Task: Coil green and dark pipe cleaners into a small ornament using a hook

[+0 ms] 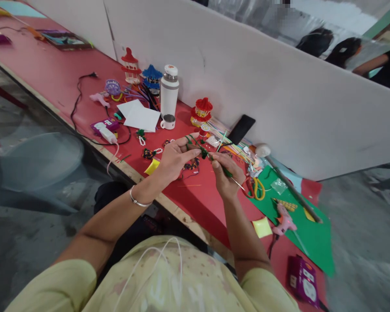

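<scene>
At the near right corner of the desk point(195, 206) sits a purple box point(301, 279); further in along the right end, a pink glue gun point(284, 222) lies on a green sheet point(315, 245). One yellow pad point(261, 227) lies by the near edge, left of the gun. Above the desk, between its near and far edges, the hands work close together. The left hand point(174, 159) has thumb and fingers pinched on a dark green piece point(204, 153), which sits between both hands; green yarn point(196, 141) runs by its fingers. The right hand point(226, 173) is closed around a green-handled hook point(227, 172), whose metal shaft sticks out towards the near edge. Just beside that hand are scissors point(255, 189). Towards the far edge, a cup point(169, 123) stands before a white flask point(169, 95), and a black phone point(242, 129) leans against the partition point(263, 78).
</scene>
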